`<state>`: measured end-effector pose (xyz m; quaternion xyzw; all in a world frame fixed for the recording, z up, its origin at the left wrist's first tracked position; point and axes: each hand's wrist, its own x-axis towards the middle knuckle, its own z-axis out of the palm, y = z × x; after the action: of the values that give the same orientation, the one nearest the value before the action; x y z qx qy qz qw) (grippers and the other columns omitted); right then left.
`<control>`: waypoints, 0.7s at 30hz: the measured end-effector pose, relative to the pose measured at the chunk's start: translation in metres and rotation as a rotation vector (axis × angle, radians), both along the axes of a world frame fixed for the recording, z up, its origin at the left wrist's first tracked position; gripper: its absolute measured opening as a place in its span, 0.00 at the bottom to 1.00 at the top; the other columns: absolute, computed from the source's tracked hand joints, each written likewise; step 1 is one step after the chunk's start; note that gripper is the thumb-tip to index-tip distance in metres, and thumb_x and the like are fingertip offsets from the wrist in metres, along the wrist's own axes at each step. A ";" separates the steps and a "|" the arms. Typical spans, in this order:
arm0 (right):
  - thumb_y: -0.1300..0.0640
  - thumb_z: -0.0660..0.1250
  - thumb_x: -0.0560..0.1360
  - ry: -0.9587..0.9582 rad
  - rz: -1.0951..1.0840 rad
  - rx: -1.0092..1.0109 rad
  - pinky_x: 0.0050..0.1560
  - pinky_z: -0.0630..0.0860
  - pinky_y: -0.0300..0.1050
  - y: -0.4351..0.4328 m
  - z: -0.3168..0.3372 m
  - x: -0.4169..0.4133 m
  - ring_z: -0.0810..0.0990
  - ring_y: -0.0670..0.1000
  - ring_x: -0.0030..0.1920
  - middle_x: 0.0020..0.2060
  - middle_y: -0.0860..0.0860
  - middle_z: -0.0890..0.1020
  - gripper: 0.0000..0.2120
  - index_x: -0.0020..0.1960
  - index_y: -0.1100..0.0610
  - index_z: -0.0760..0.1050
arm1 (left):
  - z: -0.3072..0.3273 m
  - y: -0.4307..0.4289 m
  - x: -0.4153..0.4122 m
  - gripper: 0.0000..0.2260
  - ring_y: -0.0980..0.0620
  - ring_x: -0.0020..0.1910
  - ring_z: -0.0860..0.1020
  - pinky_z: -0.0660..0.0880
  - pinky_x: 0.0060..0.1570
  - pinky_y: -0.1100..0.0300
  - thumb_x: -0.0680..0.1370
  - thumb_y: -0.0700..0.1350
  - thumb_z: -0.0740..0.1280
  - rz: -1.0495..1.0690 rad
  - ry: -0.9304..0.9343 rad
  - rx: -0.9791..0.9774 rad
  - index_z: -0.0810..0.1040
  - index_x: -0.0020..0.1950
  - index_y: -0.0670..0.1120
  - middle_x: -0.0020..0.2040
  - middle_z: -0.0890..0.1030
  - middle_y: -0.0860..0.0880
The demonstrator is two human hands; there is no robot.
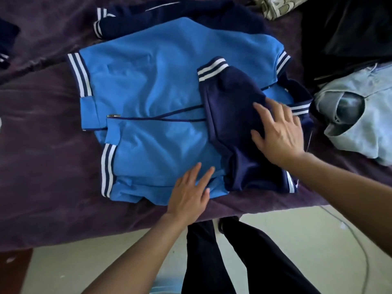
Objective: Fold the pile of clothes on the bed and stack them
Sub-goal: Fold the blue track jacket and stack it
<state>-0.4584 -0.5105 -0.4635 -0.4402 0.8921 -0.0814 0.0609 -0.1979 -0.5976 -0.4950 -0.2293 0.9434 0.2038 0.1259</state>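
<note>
The light blue zip jacket (pixel 159 81) lay spread in the middle of the bed (pixel 42 145), on a purple blanket, with its striped hem bands toward the left. A small metal zip puller (pixel 113 116) showed near that left end. One navy sleeve (pixel 229 115) was folded across the front of the jacket, and its white-striped cuff (pixel 212 67) pointed away from the person.

The right hand (pixel 280 134) rested flat on this sleeve; its grip was not closed on anything, the fingers being straight and spread over the dark cloth. The left hand (pixel 191 194) lay on the light blue cloth at the near edge of the jacket, just beside the sleeve, also with straight fingers and nothing held in its grip.

Behind the jacket, and partly under it, lay another navy garment (pixel 169 20) with striped cuffs. At the right side of the bed were a pale blue garment (pixel 360 115) and, further back, a heap of black cloth (pixel 350 32) (what kind of clothing this was, I could not tell). The person stood at the near edge of the bed in dark trousers (pixel 212 262), on a light floor (pixel 286 240) where a grey cable (pixel 356 240) ran.
</note>
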 end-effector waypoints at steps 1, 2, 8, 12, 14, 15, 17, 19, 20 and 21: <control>0.52 0.68 0.71 0.002 0.041 -0.016 0.60 0.67 0.61 -0.018 -0.003 -0.004 0.64 0.62 0.71 0.73 0.59 0.64 0.32 0.73 0.52 0.65 | -0.006 0.006 -0.009 0.25 0.42 0.65 0.71 0.73 0.58 0.50 0.77 0.50 0.64 -0.052 -0.035 0.024 0.66 0.73 0.52 0.71 0.69 0.41; 0.53 0.67 0.72 -0.008 0.104 0.007 0.63 0.65 0.61 -0.035 -0.008 -0.008 0.59 0.61 0.74 0.75 0.58 0.60 0.32 0.74 0.51 0.64 | -0.013 0.013 -0.013 0.23 0.43 0.69 0.68 0.70 0.61 0.49 0.79 0.51 0.60 -0.112 -0.096 0.048 0.64 0.74 0.54 0.73 0.65 0.43; 0.38 0.58 0.77 -0.123 0.193 0.656 0.70 0.57 0.62 -0.057 -0.055 -0.050 0.42 0.53 0.78 0.78 0.51 0.41 0.35 0.78 0.45 0.46 | -0.031 0.020 0.007 0.20 0.51 0.73 0.59 0.60 0.67 0.53 0.80 0.46 0.54 -0.154 -0.281 0.220 0.66 0.72 0.57 0.77 0.59 0.53; 0.38 0.59 0.77 -0.123 0.158 0.767 0.68 0.59 0.63 -0.064 -0.051 -0.049 0.49 0.57 0.77 0.78 0.54 0.47 0.36 0.78 0.48 0.49 | -0.017 -0.002 0.001 0.18 0.51 0.67 0.68 0.66 0.65 0.55 0.78 0.46 0.56 -0.019 -0.341 0.403 0.76 0.65 0.53 0.69 0.72 0.53; 0.43 0.61 0.75 -0.014 0.161 0.614 0.64 0.64 0.60 -0.085 -0.040 -0.046 0.63 0.60 0.70 0.71 0.59 0.65 0.28 0.73 0.52 0.64 | -0.010 -0.024 -0.009 0.15 0.47 0.60 0.75 0.72 0.57 0.54 0.78 0.46 0.58 0.024 -0.280 0.366 0.79 0.60 0.50 0.60 0.78 0.50; 0.45 0.62 0.75 0.031 0.180 0.492 0.61 0.66 0.58 -0.098 -0.034 -0.045 0.67 0.60 0.66 0.66 0.59 0.70 0.24 0.68 0.54 0.70 | -0.008 -0.040 -0.015 0.14 0.45 0.56 0.77 0.73 0.53 0.53 0.78 0.45 0.59 0.075 -0.206 0.317 0.80 0.58 0.49 0.57 0.79 0.48; 0.50 0.64 0.74 0.031 0.219 0.268 0.58 0.67 0.58 -0.125 -0.029 -0.044 0.69 0.61 0.63 0.64 0.57 0.73 0.21 0.65 0.55 0.73 | -0.008 -0.088 -0.026 0.13 0.43 0.55 0.76 0.73 0.53 0.50 0.77 0.41 0.61 0.197 -0.027 0.170 0.80 0.58 0.46 0.56 0.78 0.46; 0.52 0.65 0.74 -0.022 0.236 0.158 0.58 0.68 0.59 -0.151 -0.029 -0.045 0.69 0.62 0.63 0.66 0.56 0.72 0.22 0.66 0.55 0.73 | -0.014 -0.149 -0.032 0.17 0.41 0.59 0.73 0.70 0.57 0.48 0.75 0.40 0.63 0.251 0.050 -0.013 0.77 0.63 0.45 0.61 0.76 0.44; 0.53 0.65 0.74 -0.029 0.245 0.149 0.58 0.68 0.59 -0.162 -0.032 -0.045 0.68 0.62 0.64 0.68 0.56 0.71 0.22 0.67 0.55 0.72 | -0.019 -0.179 -0.032 0.19 0.41 0.63 0.70 0.68 0.59 0.47 0.75 0.42 0.64 0.239 -0.011 -0.084 0.75 0.66 0.46 0.64 0.74 0.44; 0.53 0.65 0.74 -0.027 0.258 0.152 0.59 0.68 0.59 -0.172 -0.036 -0.044 0.67 0.62 0.65 0.69 0.56 0.69 0.23 0.68 0.55 0.71 | -0.023 -0.208 -0.032 0.21 0.41 0.66 0.68 0.65 0.61 0.47 0.75 0.45 0.64 0.194 -0.118 -0.137 0.71 0.69 0.49 0.67 0.72 0.44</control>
<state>-0.5019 -0.6821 -0.5000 -0.5443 0.8308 -0.0110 0.1158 -0.2296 -0.8054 -0.5184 -0.3394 0.9194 0.1362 0.1451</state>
